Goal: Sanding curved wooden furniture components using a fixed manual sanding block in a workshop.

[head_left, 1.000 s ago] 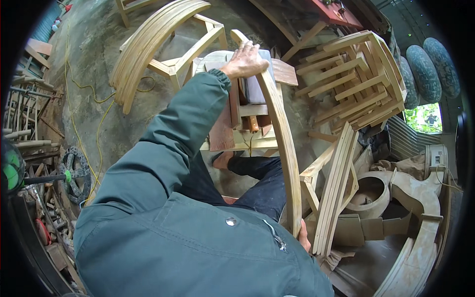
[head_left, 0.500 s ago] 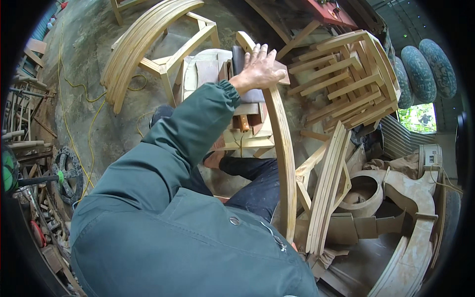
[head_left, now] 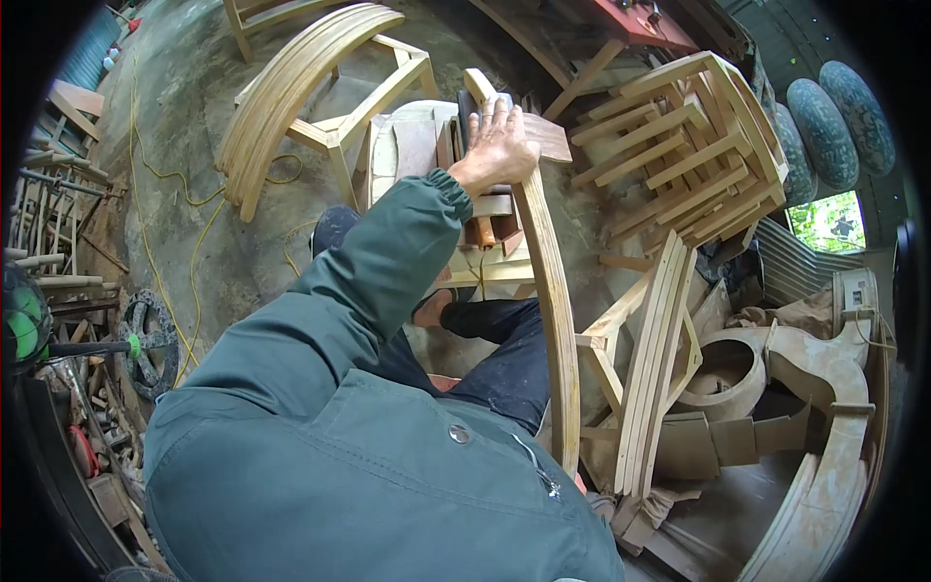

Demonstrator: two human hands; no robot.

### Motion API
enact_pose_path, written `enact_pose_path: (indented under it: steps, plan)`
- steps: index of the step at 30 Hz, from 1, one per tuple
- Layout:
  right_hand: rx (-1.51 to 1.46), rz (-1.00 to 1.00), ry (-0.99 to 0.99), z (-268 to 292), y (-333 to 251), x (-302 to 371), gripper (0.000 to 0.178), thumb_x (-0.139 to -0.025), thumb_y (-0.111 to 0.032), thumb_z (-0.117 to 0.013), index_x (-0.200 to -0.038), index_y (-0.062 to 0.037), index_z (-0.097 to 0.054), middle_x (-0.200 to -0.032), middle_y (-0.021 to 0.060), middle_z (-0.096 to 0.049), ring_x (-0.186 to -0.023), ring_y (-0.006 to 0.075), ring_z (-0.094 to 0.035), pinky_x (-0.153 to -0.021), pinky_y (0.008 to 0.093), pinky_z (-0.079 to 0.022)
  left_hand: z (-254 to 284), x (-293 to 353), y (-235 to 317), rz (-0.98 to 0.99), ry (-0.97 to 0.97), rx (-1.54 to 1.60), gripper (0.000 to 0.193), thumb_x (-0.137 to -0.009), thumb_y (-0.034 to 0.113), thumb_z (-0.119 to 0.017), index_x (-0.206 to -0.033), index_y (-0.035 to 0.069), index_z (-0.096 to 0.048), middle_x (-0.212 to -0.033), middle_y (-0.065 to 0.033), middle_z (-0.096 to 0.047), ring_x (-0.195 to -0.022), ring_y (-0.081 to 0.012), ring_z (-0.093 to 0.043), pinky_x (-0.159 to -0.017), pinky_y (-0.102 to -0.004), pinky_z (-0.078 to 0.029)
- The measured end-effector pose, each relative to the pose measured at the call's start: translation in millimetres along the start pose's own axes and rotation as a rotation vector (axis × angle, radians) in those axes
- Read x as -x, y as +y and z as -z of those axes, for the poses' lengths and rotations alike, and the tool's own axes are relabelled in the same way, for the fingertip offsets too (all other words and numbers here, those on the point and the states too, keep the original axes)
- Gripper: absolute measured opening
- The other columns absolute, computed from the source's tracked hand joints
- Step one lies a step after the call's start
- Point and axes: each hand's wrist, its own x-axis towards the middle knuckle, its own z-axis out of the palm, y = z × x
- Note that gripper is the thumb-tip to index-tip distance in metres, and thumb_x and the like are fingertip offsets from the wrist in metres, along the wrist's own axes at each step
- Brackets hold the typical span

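Note:
My left hand (head_left: 499, 147) lies over the upper part of a long curved wooden piece (head_left: 553, 291), fingers bent across it. The piece arcs down to my jacket. Under and beside the hand is a wooden bench-like machine (head_left: 398, 145) with a dark grey roller or belt, partly covered by my hand. An orange-brown handle (head_left: 486, 232) sticks out below it. A flat brown board (head_left: 548, 139) juts out to the right of the hand. Near the piece's lower end a small pinkish patch, perhaps part of my right hand (head_left: 580, 482), shows; its fingers are hidden.
Several curved wooden strips (head_left: 291, 87) rest on a wooden frame at upper left. Straighter strips (head_left: 652, 378) lean at right, before a stack of wooden frames (head_left: 689, 155). A yellow cord (head_left: 194, 291) crosses the floor. Scrap wood lies far left; a carved scroll-shaped form (head_left: 824, 369) stands lower right.
My left hand has shifted slightly left and down on the wooden piece, its fingers more bent and closer together. The brown board shows more. The whole view has moved a little.

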Motion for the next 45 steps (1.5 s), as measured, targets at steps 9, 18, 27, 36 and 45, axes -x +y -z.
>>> enact_pose_path:
  steps: [9,18,27,36,45]
  plan:
    - [0.029,-0.122,-0.076,-70.6,65.4,-20.9,0.058,-0.082,-0.017,-0.086,-0.134,-0.0083,-0.061,-0.107,0.0202,-0.075,-0.094,0.0386,-0.076,-0.080,0.0422,-0.060,0.2,-102.7,-63.5,0.010,-0.101,-0.073,0.084,-0.094,0.041,-0.050,-0.158,-0.009,-0.030,-0.169,-0.0332,-0.018,-0.160,-0.0457,-0.009,-0.128,-0.0593,-0.012]
    - [0.179,0.247,0.133,-107.2,-59.5,-167.3,0.052,-0.072,0.000,-0.082,-0.122,-0.0061,-0.070,-0.096,0.0164,-0.068,-0.086,0.0356,-0.068,-0.077,0.0423,-0.056,-10.7,-207.4,-139.0,-0.001,-0.049,-0.068,0.079,-0.088,0.040,-0.056,-0.146,-0.013,-0.043,-0.157,-0.0331,-0.035,-0.153,-0.0495,-0.025,-0.125,-0.0592,-0.022]
    - [0.307,0.281,0.043,-139.2,-74.7,-240.0,0.075,-0.074,-0.002,-0.083,-0.144,0.0003,-0.056,-0.082,0.0151,-0.060,-0.071,0.0337,-0.062,-0.063,0.0432,-0.052,-8.8,-281.3,-193.8,-0.390,-0.106,-0.627,0.034,-0.098,0.026,-0.054,-0.119,0.012,-0.076,-0.130,-0.0365,-0.058,-0.131,-0.0535,-0.051,-0.114,-0.0648,-0.034]
    - [0.385,0.376,-0.023,-185.0,-122.3,-336.4,0.080,-0.080,-0.005,-0.079,-0.154,-0.0057,-0.049,-0.081,0.0102,-0.056,-0.071,0.0296,-0.060,-0.063,0.0416,-0.051,-26.5,-333.2,-225.0,-0.200,-0.020,-0.288,0.046,-0.099,0.033,-0.049,-0.131,0.006,-0.069,-0.154,-0.0395,-0.038,-0.151,-0.0585,-0.025,-0.126,-0.0642,-0.016]
    - [0.285,0.423,-0.104,-241.3,-166.8,-427.5,0.074,-0.090,-0.010,-0.071,-0.158,-0.0063,-0.042,-0.095,0.0159,-0.062,-0.082,0.0364,-0.066,-0.069,0.0471,-0.053,-25.5,-367.8,-292.7,-0.111,0.068,-0.388,0.076,-0.096,0.039,-0.048,-0.159,-0.003,-0.036,-0.168,-0.0355,-0.017,-0.158,-0.0506,-0.012,-0.129,-0.0555,-0.013]
